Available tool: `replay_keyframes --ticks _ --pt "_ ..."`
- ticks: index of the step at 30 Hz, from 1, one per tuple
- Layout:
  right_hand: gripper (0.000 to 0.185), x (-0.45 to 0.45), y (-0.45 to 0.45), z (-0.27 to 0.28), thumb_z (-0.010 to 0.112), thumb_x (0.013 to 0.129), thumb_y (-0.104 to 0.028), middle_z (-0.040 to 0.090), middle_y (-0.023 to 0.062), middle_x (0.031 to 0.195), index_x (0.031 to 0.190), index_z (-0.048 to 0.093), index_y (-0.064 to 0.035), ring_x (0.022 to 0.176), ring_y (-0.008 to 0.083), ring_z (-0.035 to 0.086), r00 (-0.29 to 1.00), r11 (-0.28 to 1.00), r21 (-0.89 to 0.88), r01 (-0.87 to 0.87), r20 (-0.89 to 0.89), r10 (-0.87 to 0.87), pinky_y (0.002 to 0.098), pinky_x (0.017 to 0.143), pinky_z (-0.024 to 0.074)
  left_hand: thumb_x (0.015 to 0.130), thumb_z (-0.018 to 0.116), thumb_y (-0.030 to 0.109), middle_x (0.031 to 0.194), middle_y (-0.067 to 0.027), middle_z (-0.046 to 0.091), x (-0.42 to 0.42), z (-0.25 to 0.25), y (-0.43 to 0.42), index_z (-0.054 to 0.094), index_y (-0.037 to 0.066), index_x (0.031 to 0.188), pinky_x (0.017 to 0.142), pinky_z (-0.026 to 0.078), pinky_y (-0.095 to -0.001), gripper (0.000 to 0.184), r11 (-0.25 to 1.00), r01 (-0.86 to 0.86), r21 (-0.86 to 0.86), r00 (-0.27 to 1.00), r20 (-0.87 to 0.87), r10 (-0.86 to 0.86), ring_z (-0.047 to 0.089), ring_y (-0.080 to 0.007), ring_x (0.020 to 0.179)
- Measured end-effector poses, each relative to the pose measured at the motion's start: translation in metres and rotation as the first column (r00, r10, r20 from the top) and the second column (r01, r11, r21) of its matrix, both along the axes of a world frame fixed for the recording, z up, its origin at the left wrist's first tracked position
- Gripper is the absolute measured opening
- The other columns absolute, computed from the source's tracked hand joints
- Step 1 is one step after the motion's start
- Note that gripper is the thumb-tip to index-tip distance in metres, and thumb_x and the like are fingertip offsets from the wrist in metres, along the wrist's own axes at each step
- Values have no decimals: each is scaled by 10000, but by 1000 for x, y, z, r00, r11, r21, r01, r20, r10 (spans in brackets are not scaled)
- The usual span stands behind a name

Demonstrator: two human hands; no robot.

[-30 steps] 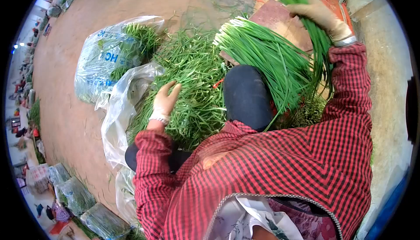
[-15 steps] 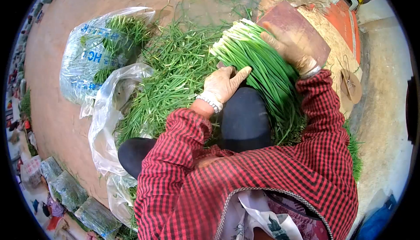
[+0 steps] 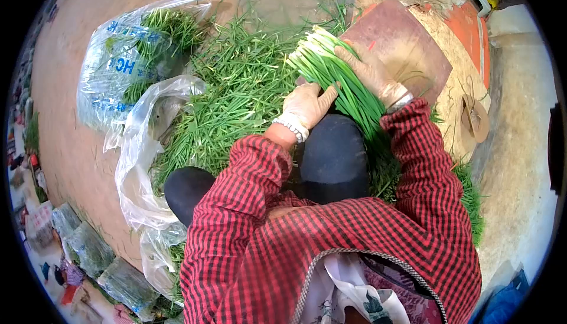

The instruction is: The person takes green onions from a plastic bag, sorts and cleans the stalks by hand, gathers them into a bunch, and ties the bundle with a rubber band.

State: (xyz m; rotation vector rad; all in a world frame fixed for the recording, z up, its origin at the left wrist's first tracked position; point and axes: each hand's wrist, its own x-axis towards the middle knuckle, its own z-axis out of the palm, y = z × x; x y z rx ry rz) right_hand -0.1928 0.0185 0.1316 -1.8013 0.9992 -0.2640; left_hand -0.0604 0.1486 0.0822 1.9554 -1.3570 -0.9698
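A thick bunch of garlic chives (image 3: 348, 91), pale at the root ends and green along the leaves, lies slanted above my knee. My left hand (image 3: 306, 107), in a thin glove, cups its left side, with the thumb up against the stalks. Against the opposite side presses my right hand (image 3: 367, 75), also gloved, fingers laid along the pale part. The bunch is squeezed between both hands. Its leaf tips run down past my knee into the shadow by my right sleeve. Right behind the right hand is a flat reddish-brown board (image 3: 413, 41).
Loose green trimmings (image 3: 236, 88) cover the floor to the left. Beyond them sits a clear plastic bag (image 3: 103, 82) with greens inside. A round tie spool (image 3: 474, 118) lies on the right. Packed bags (image 3: 127, 288) line the lower left. More greens (image 3: 469, 200) lie beside my right arm.
My right hand has moved left, onto the stalks, and the bunch is now narrower and more tightly gathered. More of the board shows. The left hand has barely shifted.
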Motion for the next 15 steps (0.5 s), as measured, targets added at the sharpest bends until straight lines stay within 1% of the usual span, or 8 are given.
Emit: replay_keyframes --ticks 3,4,7,8,9,11,13,15 --pt "674 -11 -17 -19 517 926 -498 524 184 1307 1329 444 37 1261 247 461 999 996 -92 -16 28 19 312 1052 337 835 449 685 862 -237 663 15 10 10 677 4 878 797 480 -448 719 991 106 86 993 -59 -101 633 -404 873" --pt "670 -12 -15 -10 546 925 -455 462 184 1367 1362 405 33 1307 243 401 997 998 -55 -13 73 17 322 1091 290 810 555 664 816 -200 666 18 19 17 675 -6 880 735 488 -407 684 991 105 78 991 -91 -98 649 -344 779" --pt "705 -15 -9 4 605 894 -436 418 194 1403 1376 388 29 1320 267 380 984 997 29 -73 165 68 350 1100 280 812 649 561 759 -113 674 36 44 30 687 6 841 675 494 -350 556 983 72 166 973 -229 -32 641 -228 705" --pt "729 -15 -8 3 666 850 -424 419 189 1393 1361 406 27 1318 284 376 977 995 -13 -95 192 96 363 1098 284 825 705 428 700 -41 652 38 10 30 695 28 811 597 463 -263 401 997 -73 27 920 -384 78 590 -120 634" --pt "729 -15 -6 7 666 850 -424 419 189 1393 1361 406 27 1318 284 376 976 995 -12 -94 196 95 363 1098 284 883 660 338 664 -7 628 40 20 26 692 40 845 551 419 -210 302 989 -146 11 827 -548 128 551 -81 579" --pt "779 -14 -4 18 714 804 -429 436 201 1354 1347 402 34 1296 282 396 959 940 -237 -245 83 271 360 1080 303 918 610 279 650 -4 611 44 29 14 670 37 949 525 400 -195 252 957 -283 -64 619 -774 132 514 -66 544" --pt "751 -11 -4 18 727 792 -416 470 203 1298 1309 425 38 1258 277 432 959 909 -327 -258 28 282 360 1048 337 930 552 172 698 -7 618 39 45 0 584 29 1119 524 426 -196 239 937 -347 -27 507 -847 164 526 -73 543" --pt "724 -5 -1 22 740 780 -403 505 206 1242 1270 449 43 1219 271 468 958 870 -411 -273 -31 286 361 1016 370 918 542 134 702 -7 612 36 44 -11 571 28 1139 521 430 -191 246 949 -316 -14 471 -871 144 540 -77 550"
